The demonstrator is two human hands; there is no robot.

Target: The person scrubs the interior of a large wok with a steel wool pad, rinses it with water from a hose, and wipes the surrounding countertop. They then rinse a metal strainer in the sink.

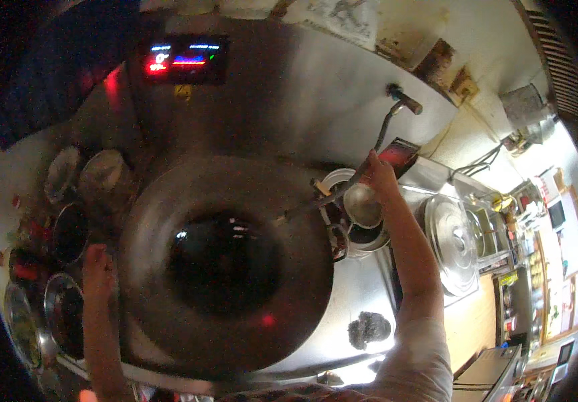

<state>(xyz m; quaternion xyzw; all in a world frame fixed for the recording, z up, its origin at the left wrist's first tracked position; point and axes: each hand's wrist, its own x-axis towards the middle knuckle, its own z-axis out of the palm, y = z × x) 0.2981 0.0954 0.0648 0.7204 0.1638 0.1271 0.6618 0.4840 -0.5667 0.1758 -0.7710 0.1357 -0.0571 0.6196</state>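
Note:
A large wok (168, 326) stands before me, with a dark, shiny pool of liquid (223, 266) at its bottom. My right hand (382, 176) is closed around the swing spout (336, 195) of a wall tap (405, 101). The spout's tip reaches over the wok's right side; whether water runs from it is too dark to tell. At the wok's left rim is my left hand (99, 264), fingers curled, close to a round metal pot (70, 233). Blur and shade hide whether it grips anything.
Beyond the wok, a lit display panel (186, 59) is on the metal backsplash (269, 100). A ladle bowl (363, 205) rests over pots right of the wok. Farther right lies a big metal lid (450, 243). A dark scrubber (369, 329) sits on the steel counter (364, 296).

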